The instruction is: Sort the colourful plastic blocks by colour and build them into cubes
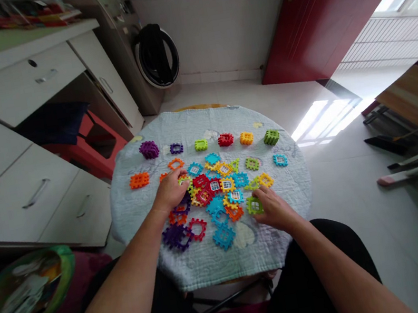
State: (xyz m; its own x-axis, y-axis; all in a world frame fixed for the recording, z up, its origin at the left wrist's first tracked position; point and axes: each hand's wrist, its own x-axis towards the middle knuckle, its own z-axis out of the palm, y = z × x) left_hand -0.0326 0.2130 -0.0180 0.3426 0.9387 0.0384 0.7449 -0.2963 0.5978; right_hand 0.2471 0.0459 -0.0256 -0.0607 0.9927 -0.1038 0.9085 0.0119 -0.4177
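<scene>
My right hand (pixel 273 209) grips a light green square building block (pixel 254 205) with a window grid, at the right side of a loose heap. My left hand (pixel 170 190) is at the heap's left side, its fingers closed on a yellow-green building block (pixel 184 182) that they partly cover. Between the hands lie red blocks (pixel 203 196), a yellow block (pixel 227 184) and blue blocks (pixel 216 206), overlapping one another. Nearer to me are dark purple blocks (pixel 175 236), a pinkish-red frame block (pixel 197 229) and a blue block (pixel 224 235).
Along the far side of the cloth-covered round table (pixel 211 268) stand a purple stack (pixel 149 150), a red stack (pixel 225 139), a yellow stack (pixel 246 138) and a green stack (pixel 271 137). An orange stack (pixel 139 180) sits left. A washing machine (pixel 122 48) and drawers (pixel 56 203) are beyond.
</scene>
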